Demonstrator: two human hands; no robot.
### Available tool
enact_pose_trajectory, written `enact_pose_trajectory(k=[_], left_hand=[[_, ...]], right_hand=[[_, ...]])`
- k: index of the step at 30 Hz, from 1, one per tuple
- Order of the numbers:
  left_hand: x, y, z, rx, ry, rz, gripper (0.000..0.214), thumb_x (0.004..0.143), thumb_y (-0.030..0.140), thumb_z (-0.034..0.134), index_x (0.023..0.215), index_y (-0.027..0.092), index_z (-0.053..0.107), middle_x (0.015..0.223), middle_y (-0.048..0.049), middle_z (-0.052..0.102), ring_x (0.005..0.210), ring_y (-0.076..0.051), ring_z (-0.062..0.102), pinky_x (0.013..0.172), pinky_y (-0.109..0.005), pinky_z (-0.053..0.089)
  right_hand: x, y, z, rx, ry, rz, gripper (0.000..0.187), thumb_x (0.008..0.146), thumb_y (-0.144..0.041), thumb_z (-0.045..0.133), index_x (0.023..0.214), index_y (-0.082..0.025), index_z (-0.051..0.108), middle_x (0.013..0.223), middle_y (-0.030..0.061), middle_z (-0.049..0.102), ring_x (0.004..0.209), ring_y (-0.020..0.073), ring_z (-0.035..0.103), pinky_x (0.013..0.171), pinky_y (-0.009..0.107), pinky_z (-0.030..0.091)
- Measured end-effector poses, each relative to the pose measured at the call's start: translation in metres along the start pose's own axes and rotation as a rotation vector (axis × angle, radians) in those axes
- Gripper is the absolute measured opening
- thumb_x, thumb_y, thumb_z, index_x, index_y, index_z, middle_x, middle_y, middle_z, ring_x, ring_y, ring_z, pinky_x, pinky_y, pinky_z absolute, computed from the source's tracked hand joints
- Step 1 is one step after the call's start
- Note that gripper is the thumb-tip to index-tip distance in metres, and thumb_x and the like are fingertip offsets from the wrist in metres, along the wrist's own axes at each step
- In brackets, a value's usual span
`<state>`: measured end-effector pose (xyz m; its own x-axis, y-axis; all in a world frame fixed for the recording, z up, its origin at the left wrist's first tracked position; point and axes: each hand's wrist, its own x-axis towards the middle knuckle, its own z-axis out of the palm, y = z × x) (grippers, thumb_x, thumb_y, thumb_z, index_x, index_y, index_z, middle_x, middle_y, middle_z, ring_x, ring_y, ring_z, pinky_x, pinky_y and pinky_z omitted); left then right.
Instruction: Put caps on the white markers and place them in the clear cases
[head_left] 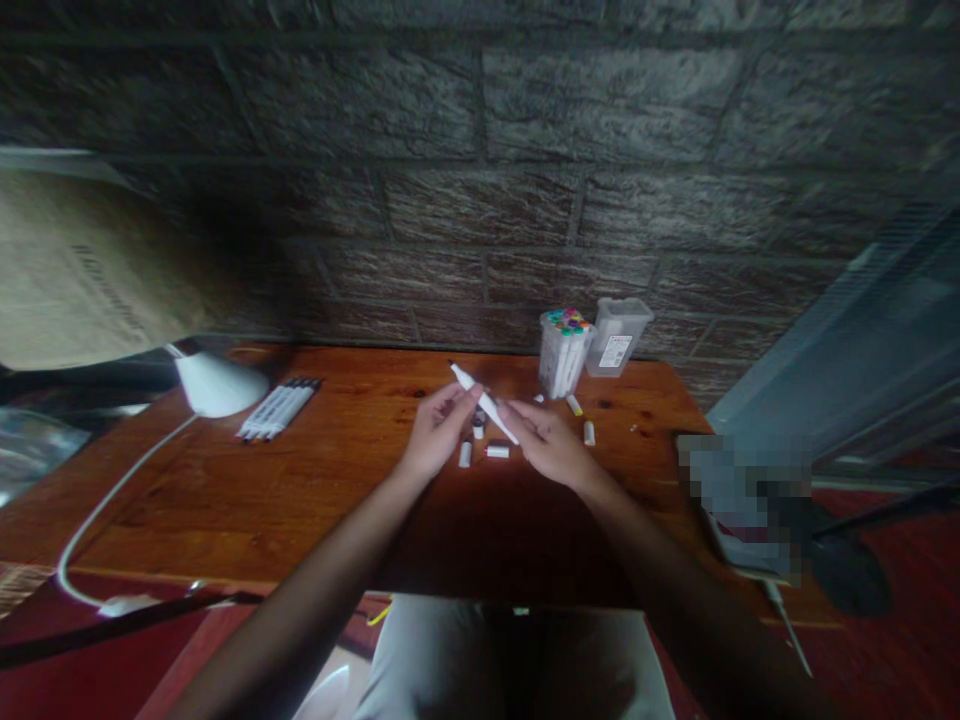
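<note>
A white marker (pixel 489 405) with a dark exposed tip slants between my two hands above the wooden table. My left hand (pixel 439 425) pinches it near the tip end. Around the lower end, the fingers of my right hand (pixel 546 437) are closed on it. Beneath and between the hands lie several loose marker caps, among them a white cap (pixel 466 455) and one with a red end (pixel 497 452). To the right of my right hand are another white cap (pixel 589 433) and a yellow-ended cap (pixel 574 405).
A clear box of capped colored markers (pixel 564 360) stands by the brick wall, beside a clear container (pixel 616 338). Several markers (pixel 279 410) lie in a row at left, near a white lamp base (pixel 217 385). A blurred device (pixel 742 510) sits at the table's right edge.
</note>
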<state>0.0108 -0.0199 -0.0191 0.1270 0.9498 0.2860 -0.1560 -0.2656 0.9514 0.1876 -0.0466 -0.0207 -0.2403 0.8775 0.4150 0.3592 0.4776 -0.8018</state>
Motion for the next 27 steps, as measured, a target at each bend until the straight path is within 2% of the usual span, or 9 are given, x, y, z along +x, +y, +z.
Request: enact_pose_trajectory(k=[3, 6, 9, 12, 15, 19, 22, 24, 27], left_hand=[[0.005, 0.003, -0.001, -0.185, 0.106, -0.049, 0.039, 0.08, 0.052, 0.072, 0.078, 0.014, 0.065, 0.066, 0.002, 0.059, 0.054, -0.007, 0.05, 0.051, -0.019, 0.04], [0.007, 0.006, -0.002, -0.261, 0.104, -0.104, 0.042, 0.078, 0.056, 0.072, 0.08, 0.014, 0.062, 0.073, -0.0019, 0.066, 0.061, -0.011, 0.06, 0.059, -0.024, 0.05], [0.005, 0.007, -0.002, -0.226, 0.032, -0.131, 0.042, 0.081, 0.056, 0.069, 0.084, 0.016, 0.059, 0.063, 0.0016, 0.062, 0.053, -0.012, 0.059, 0.052, -0.024, 0.049], [0.001, 0.007, -0.003, -0.088, -0.013, -0.079, 0.041, 0.086, 0.057, 0.063, 0.093, 0.017, 0.061, 0.058, 0.0042, 0.058, 0.045, -0.01, 0.055, 0.045, -0.021, 0.044], [-0.001, 0.004, -0.004, 0.059, -0.055, -0.017, 0.041, 0.09, 0.055, 0.059, 0.1, 0.016, 0.064, 0.057, 0.0059, 0.052, 0.042, -0.007, 0.048, 0.042, -0.019, 0.038], [0.0, -0.003, -0.008, 0.204, -0.071, 0.038, 0.039, 0.091, 0.053, 0.059, 0.093, 0.015, 0.067, 0.062, 0.0045, 0.051, 0.047, -0.006, 0.043, 0.045, -0.018, 0.034], [0.0, -0.006, -0.01, 0.298, -0.098, 0.066, 0.037, 0.092, 0.05, 0.057, 0.099, 0.016, 0.068, 0.069, 0.0017, 0.059, 0.054, -0.008, 0.05, 0.052, -0.019, 0.04], [-0.001, -0.006, -0.011, 0.373, -0.13, 0.09, 0.037, 0.093, 0.048, 0.056, 0.106, 0.016, 0.069, 0.073, -0.0003, 0.064, 0.062, -0.011, 0.057, 0.06, -0.021, 0.045], [-0.003, -0.003, -0.009, 0.467, -0.171, 0.14, 0.037, 0.093, 0.044, 0.058, 0.115, 0.016, 0.069, 0.082, -0.003, 0.071, 0.074, -0.015, 0.065, 0.07, -0.023, 0.05]], right_hand=[[0.006, 0.016, -0.02, -0.264, 0.128, -0.006, 0.03, 0.095, -0.024, 0.051, 0.117, -0.023, 0.071, 0.117, 0.0071, 0.073, 0.101, 0.0212, 0.069, 0.091, 0.034, 0.054], [0.011, 0.031, -0.038, -0.543, 0.079, 0.073, 0.044, 0.089, -0.009, 0.049, 0.128, -0.02, 0.066, 0.135, 0.0086, 0.065, 0.121, 0.0234, 0.062, 0.107, 0.036, 0.047], [0.015, 0.036, -0.041, -0.676, -0.053, 0.186, 0.044, 0.09, -0.011, 0.049, 0.131, -0.021, 0.065, 0.138, 0.0084, 0.063, 0.121, 0.0251, 0.063, 0.105, 0.037, 0.048], [0.016, 0.036, -0.033, -0.689, -0.089, 0.211, 0.034, 0.091, -0.015, 0.053, 0.117, -0.024, 0.072, 0.123, 0.0076, 0.072, 0.109, 0.0247, 0.069, 0.096, 0.035, 0.052], [0.016, 0.037, -0.029, -0.652, -0.069, 0.183, 0.023, 0.09, -0.018, 0.058, 0.102, -0.025, 0.076, 0.109, 0.006, 0.077, 0.1, 0.0227, 0.071, 0.089, 0.032, 0.053], [0.013, 0.037, -0.037, -0.561, 0.024, 0.132, 0.021, 0.092, -0.025, 0.058, 0.105, -0.023, 0.074, 0.107, 0.0065, 0.076, 0.091, 0.02, 0.071, 0.083, 0.03, 0.054], [0.011, 0.029, -0.046, -0.264, 0.203, 0.066, 0.026, 0.094, -0.036, 0.054, 0.105, -0.021, 0.073, 0.103, 0.0075, 0.076, 0.085, 0.0192, 0.069, 0.078, 0.031, 0.053], [0.011, 0.021, -0.05, -0.016, 0.312, 0.048, 0.029, 0.092, -0.042, 0.055, 0.099, -0.02, 0.073, 0.093, 0.0061, 0.075, 0.079, 0.0182, 0.066, 0.074, 0.03, 0.052], [0.011, 0.008, -0.052, 0.237, 0.367, 0.095, 0.03, 0.084, -0.048, 0.066, 0.091, -0.02, 0.071, 0.072, 0.0002, 0.066, 0.062, 0.0133, 0.056, 0.059, 0.026, 0.045]])
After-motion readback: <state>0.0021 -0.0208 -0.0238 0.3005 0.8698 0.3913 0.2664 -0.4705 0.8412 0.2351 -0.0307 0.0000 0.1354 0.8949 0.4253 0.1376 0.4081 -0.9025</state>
